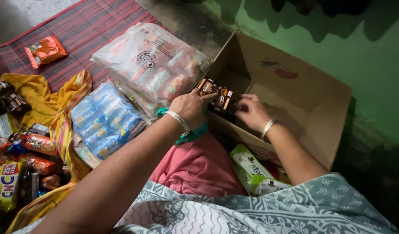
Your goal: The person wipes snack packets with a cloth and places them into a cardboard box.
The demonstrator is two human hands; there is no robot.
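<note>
An open brown cardboard box (295, 95) lies tilted against the green wall. Both my hands reach into its mouth and together hold a dark brown strip of small snack packets (214, 94). My left hand (191, 107), with a silver bangle at the wrist, grips the strip's near left side. On the right, my right hand (251, 112), also bangled, has its fingers closed on the strip's other end inside the box. The lower part of the strip is hidden behind the box's front flap.
A large clear bag of mixed snack packets (149, 60) and a blue-white pack of packets (105, 119) lie left of the box. Orange and yellow packets (35, 145) sit on a yellow cloth. Green-white packets (251, 171) rest by my knee. A striped mat (84, 28) covers the floor.
</note>
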